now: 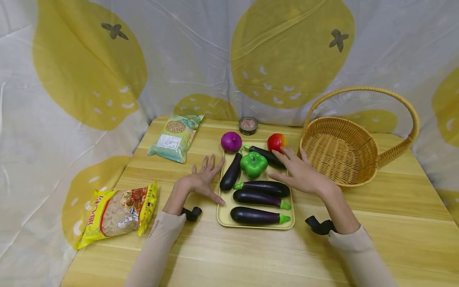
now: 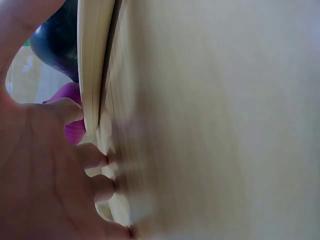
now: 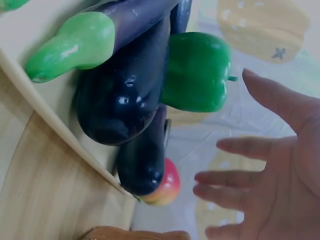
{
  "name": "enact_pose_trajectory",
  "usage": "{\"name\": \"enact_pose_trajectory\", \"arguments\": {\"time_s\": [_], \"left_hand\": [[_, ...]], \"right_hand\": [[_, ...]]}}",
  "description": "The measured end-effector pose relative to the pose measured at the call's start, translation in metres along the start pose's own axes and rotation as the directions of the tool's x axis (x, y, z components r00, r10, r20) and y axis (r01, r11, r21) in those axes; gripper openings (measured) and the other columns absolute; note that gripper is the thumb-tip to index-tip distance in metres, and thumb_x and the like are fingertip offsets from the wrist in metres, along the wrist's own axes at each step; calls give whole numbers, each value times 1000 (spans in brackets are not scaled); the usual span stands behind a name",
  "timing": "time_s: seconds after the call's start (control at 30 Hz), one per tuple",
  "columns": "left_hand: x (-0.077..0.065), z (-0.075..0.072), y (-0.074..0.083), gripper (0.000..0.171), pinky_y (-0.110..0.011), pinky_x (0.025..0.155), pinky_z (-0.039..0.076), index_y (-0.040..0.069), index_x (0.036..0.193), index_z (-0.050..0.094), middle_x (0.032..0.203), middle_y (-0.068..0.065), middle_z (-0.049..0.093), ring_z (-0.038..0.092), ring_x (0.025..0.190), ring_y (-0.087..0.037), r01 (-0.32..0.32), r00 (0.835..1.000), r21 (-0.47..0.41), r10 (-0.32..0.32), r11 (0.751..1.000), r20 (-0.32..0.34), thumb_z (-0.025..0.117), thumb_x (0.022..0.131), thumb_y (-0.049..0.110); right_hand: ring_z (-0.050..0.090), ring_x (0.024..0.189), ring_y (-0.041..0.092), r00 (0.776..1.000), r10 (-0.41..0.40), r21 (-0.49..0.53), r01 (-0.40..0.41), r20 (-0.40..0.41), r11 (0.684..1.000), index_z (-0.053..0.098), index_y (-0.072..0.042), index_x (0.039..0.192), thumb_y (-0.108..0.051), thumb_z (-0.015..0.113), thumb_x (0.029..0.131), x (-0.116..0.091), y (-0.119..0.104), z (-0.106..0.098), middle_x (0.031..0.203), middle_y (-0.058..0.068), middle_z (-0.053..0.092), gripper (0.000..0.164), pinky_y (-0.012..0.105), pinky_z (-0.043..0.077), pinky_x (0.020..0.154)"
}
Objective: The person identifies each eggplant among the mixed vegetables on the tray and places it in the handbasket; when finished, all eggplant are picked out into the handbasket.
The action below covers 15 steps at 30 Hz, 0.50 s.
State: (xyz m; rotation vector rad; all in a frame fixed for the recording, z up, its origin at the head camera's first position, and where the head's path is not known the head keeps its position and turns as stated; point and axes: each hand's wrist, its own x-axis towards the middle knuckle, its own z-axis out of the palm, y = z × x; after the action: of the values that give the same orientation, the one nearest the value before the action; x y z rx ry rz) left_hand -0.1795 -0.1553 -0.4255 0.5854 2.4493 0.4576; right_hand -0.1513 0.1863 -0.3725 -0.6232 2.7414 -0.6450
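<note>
Eggplants (image 1: 255, 215), five of them, lie in the pale yellow tray (image 1: 225, 219) between my hands: three crosswise in the near half, two slanting farther back, with a green pepper (image 1: 254, 165) between those two. A purple onion (image 1: 231, 142) sits at the tray's far left corner and a red fruit (image 1: 276, 142) at its far right. My left hand (image 1: 201, 181) is beside the tray's left rim, fingers spread apart, gripping nothing; whether a fingertip touches the rim I cannot tell. My right hand (image 1: 302, 172) reaches over the right rim, its fingers apart too and holding nothing, near the fruit. To my right stands a wicker basket (image 1: 360, 151), handle up; to my left lie a green bag (image 1: 175, 139) and, nearer me, a yellow bag (image 1: 120, 213). Beyond the tray rests a small round tin (image 1: 248, 125).
</note>
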Motion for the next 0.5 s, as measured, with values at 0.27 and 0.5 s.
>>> {"name": "enact_pose_trajectory", "arguments": {"time_s": [0.27, 0.5], "left_hand": [[1, 0, 2, 150, -77, 120, -9, 20, 166, -15, 169, -25, -25, -25, 157, -43, 33, 999, 18, -33, 999, 13, 92, 68, 59], [2, 1, 2, 150, -77, 120, -10, 21, 166, -16, 169, -23, -25, -26, 157, -42, 35, 999, 10, -35, 999, 18, 92, 68, 59]], "right_hand": [[47, 144, 43, 992, -128, 62, 129, -16, 990, 48, -9, 154, -46, 59, 104, -14, 8, 2, 159, 19, 46, 63, 65, 37, 117], [50, 144, 33, 986, -166, 220, 161, 4, 962, 57, -11, 147, -39, 71, 98, -19, 21, 11, 150, 8, 59, 58, 58, 42, 117]]}}
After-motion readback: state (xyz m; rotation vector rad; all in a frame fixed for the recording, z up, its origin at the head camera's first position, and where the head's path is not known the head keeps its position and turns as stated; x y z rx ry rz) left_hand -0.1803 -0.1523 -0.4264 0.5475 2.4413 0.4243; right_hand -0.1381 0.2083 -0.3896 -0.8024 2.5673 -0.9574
